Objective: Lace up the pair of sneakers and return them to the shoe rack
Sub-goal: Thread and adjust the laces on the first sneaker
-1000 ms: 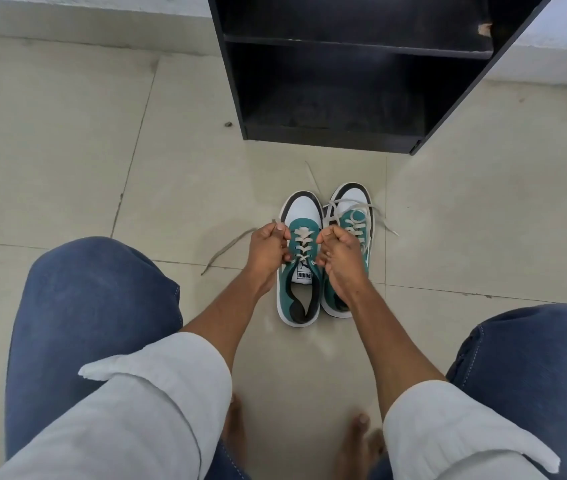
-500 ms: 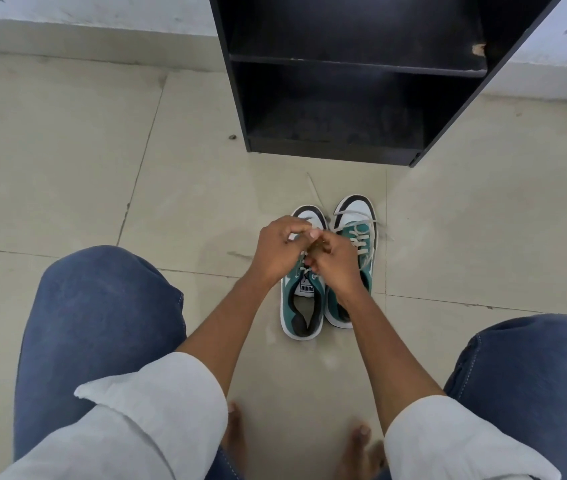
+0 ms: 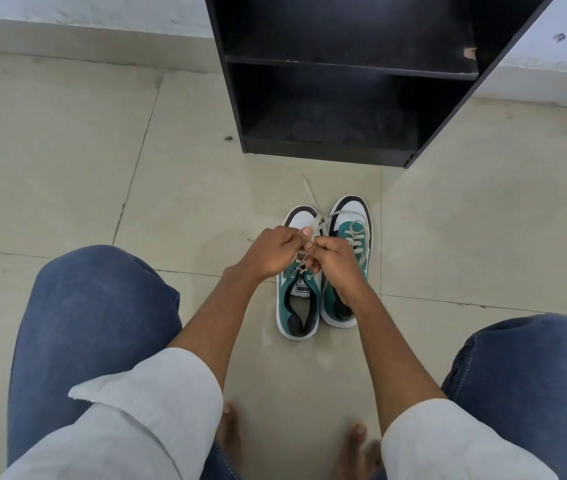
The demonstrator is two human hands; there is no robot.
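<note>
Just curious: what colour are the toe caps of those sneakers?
White, edged in black, on both sneakers; the head view shows it.

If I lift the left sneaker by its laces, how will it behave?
Probably light: the left sneaker is low-cut. Its lace trails limp on the floor, so it would likely dangle and swing. With both hands, left hand and right hand, pinching mid-tie, the knot may slip.

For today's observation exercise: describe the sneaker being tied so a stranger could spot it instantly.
Find the black shoe rack; two green-and-white sneakers sit on the floor before it. Pick the left sneaker, under both hands, its tongue label showing. The right sneaker sits slightly nearer the rack.
</note>
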